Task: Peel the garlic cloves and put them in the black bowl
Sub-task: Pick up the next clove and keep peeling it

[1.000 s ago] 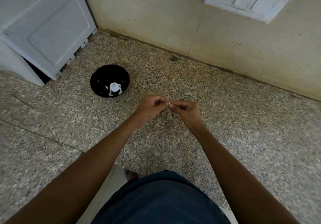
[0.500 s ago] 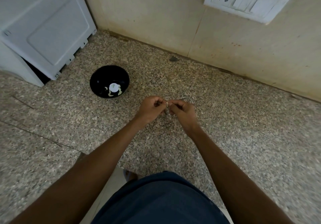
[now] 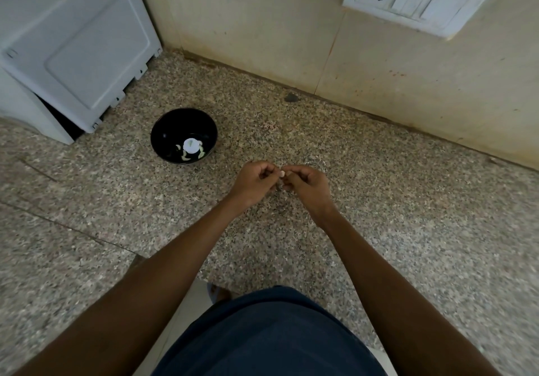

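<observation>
Speckled stone counter [image 3: 379, 229], beige wall [image 3: 262, 25], left hand [image 3: 252, 183] and right hand [image 3: 306, 184] pinching garlic clove [image 3: 281, 174]

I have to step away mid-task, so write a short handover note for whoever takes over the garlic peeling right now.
Left hand and right hand: both pinch one garlic clove above the counter.
Black bowl: on the counter, to the left of the hands; several peeled cloves lie inside.
Done: those cloves.
Left: finish peeling the held clove and drop it in the bowl.
</observation>
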